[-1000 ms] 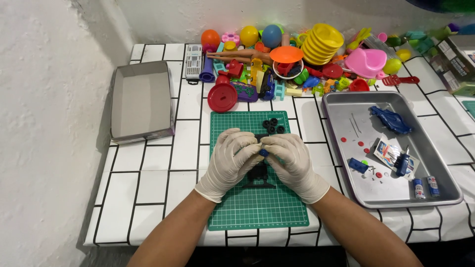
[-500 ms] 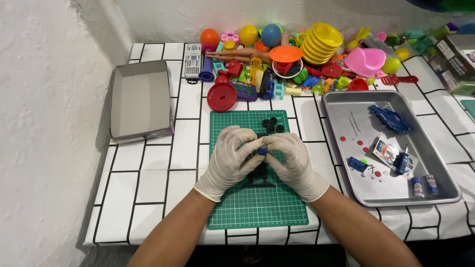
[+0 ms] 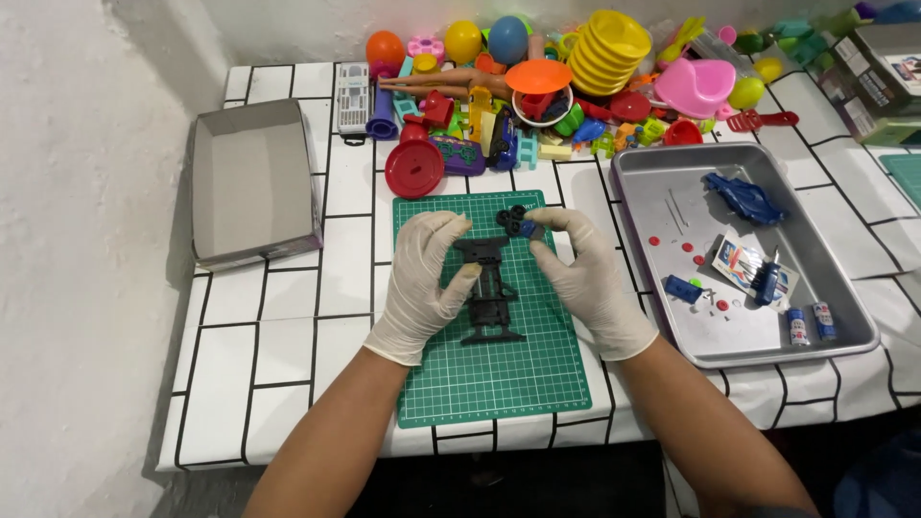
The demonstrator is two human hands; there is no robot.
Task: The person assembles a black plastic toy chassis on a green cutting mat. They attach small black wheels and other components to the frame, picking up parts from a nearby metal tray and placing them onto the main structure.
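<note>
Both my hands wear white gloves over a green cutting mat (image 3: pixel 499 379). A black toy car chassis (image 3: pixel 489 293) lies lengthwise on the mat. My left hand (image 3: pixel 422 278) rests on the chassis's left side, its fingers holding the frame. My right hand (image 3: pixel 580 273) pinches a small blue-and-black wheel part (image 3: pixel 526 228) just above the chassis's far end. Several small black wheels (image 3: pixel 510 216) sit on the mat beside that part.
A metal tray (image 3: pixel 844 288) at the right holds a blue car body (image 3: pixel 743 199), small blue parts, red dots, a leaflet and two batteries. An open grey box (image 3: pixel 251 182) stands at the left. Many colourful plastic toys (image 3: pixel 576 77) crowd the back of the tiled table.
My hands have drawn apart, uncovering the black chassis. My right hand has lifted toward the far end of the chassis with the small wheel part in its fingertips.
</note>
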